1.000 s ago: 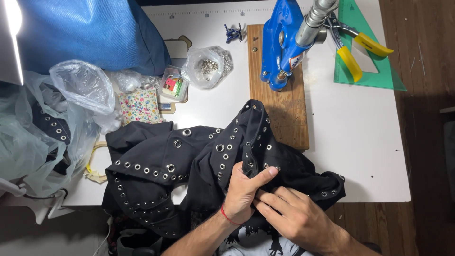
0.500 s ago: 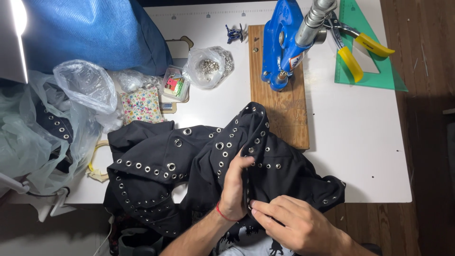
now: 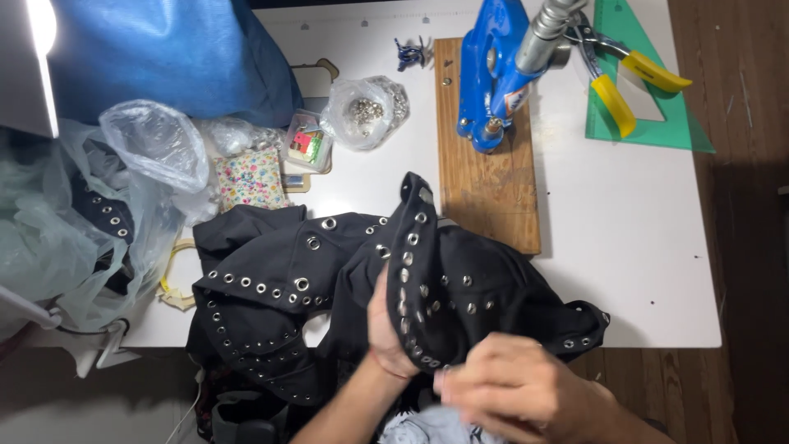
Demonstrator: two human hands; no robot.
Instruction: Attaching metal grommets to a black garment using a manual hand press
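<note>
Two hands work my black eyelet-studded fabric garment (image 3: 460,296). My left hand (image 3: 386,325) grips its studded fold; I'd keep that taut. My blurred right hand (image 3: 514,386) looks curled at the hem, though I cannot tell its grip.

A clear plastic bag of metal eyelets (image 3: 366,113) sits at the counter's (image 3: 641,247) far side. Left of it lies a small clear box (image 3: 307,149) with colourful contents. Crumpled clear bags (image 3: 99,205) pile at the left edge.
</note>
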